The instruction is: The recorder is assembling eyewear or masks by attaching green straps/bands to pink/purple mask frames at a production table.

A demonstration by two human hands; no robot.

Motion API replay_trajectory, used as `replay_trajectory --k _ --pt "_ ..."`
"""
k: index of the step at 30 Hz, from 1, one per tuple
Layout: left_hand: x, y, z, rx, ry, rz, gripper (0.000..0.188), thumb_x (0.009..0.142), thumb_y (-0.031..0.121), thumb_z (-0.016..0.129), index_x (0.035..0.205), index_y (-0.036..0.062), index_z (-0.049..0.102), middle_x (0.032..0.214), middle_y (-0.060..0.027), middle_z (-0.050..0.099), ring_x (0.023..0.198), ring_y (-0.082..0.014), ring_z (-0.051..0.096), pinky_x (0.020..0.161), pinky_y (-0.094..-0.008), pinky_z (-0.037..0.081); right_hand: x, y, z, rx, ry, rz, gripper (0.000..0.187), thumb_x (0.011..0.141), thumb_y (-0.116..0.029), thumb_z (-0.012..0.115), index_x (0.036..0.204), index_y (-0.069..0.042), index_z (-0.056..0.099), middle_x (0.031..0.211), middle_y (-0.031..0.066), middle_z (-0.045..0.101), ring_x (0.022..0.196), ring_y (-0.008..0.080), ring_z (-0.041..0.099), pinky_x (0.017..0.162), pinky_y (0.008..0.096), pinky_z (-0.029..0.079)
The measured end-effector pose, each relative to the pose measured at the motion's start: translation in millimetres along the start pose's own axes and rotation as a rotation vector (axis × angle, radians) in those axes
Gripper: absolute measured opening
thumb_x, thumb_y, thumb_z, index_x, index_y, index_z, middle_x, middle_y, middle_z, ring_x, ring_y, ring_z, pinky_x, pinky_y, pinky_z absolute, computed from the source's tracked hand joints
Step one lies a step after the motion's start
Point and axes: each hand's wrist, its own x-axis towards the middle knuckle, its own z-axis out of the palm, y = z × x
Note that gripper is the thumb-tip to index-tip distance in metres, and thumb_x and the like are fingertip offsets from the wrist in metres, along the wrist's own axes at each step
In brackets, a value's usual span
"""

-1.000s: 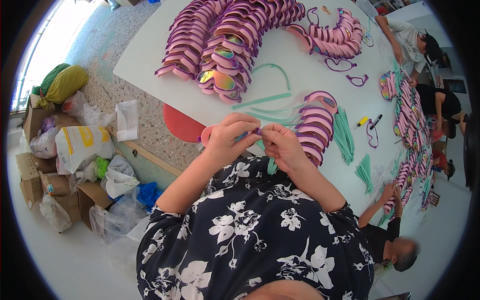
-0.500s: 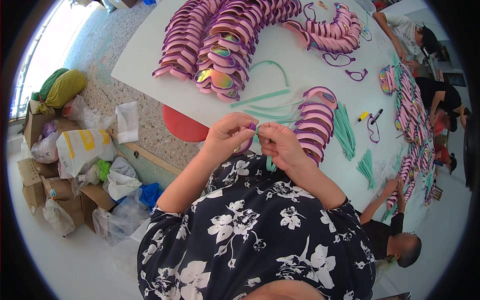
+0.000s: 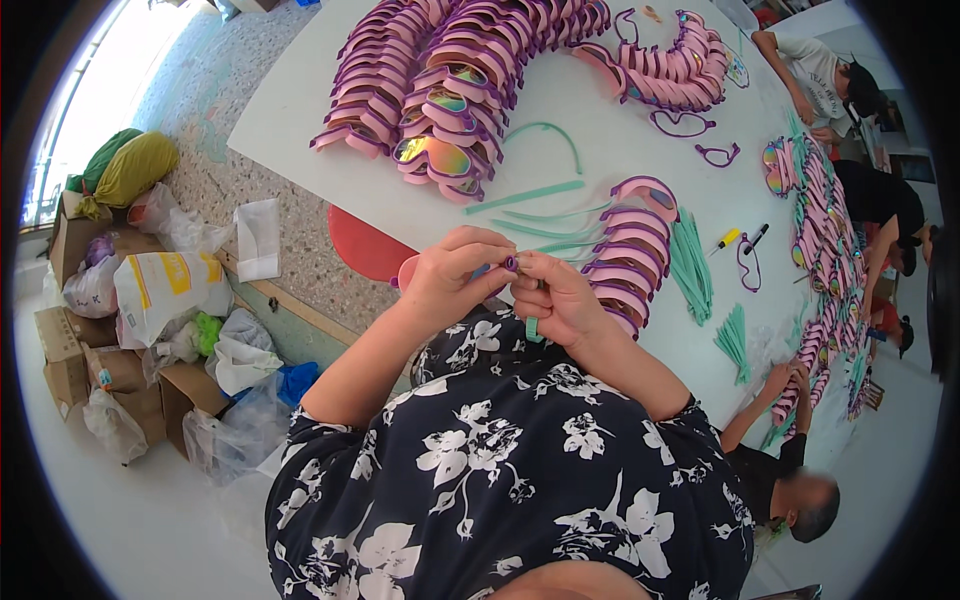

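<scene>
Close together in front of my body, both hands work at the purple end of a pair of goggles. My left hand [image 3: 455, 278] is closed around the goggles, whose pink edge [image 3: 404, 272] sticks out beside it; most of their frame is hidden by the fingers. My right hand [image 3: 562, 295] pinches at the purple end, its fingertips touching those of the left. A light green strap [image 3: 533, 328] hangs under the right palm. Just right of that hand, a row of pink and purple goggles [image 3: 632, 245] stands on the white table [image 3: 350, 195], with loose green straps [image 3: 525, 197] beyond.
Long rows of goggles [image 3: 450, 120] fill the far table. Right lie strap bundles [image 3: 690, 268], a yellow-handled screwdriver [image 3: 727, 239] and purple frames [image 3: 748, 265]. A red stool [image 3: 365, 248] is under the edge; boxes and bags [image 3: 165, 300] stand left. Co-workers [image 3: 790, 490] sit at right.
The goggles have turned in my left hand, so their pink edge shows on its left side. My fingertips are lower at the purple end, and less green shows between them.
</scene>
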Motion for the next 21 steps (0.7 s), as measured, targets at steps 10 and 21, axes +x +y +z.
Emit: replay_trajectory --k 10,21 --pt "-0.1 1.6 3.6 -0.001 0.010 0.011 0.022 0.078 0.002 0.072 0.099 0.0039 0.067 0.103 -0.0073 0.066 0.081 -0.0148 0.064 0.065 -0.0248 0.050 -2.6 -2.9 -9.6 -0.165 0.035 -0.083 0.007 0.090 -0.010 0.062 0.092 -0.004 0.060 0.070 -0.0041 0.048 0.053 0.0041 0.036 0.047 0.0195 0.027" --pt "-3.6 -4.0 7.2 -0.010 0.005 -0.017 0.021 0.078 0.000 0.073 0.098 0.0023 0.067 0.102 -0.0090 0.066 0.086 -0.0191 0.065 0.070 -0.0283 0.052 1.6 2.1 -10.2 0.048 -0.010 0.025 0.009 0.090 -0.012 0.062 0.093 -0.004 0.061 0.073 -0.0042 0.050 0.057 0.0038 0.039 0.049 0.0183 0.027"
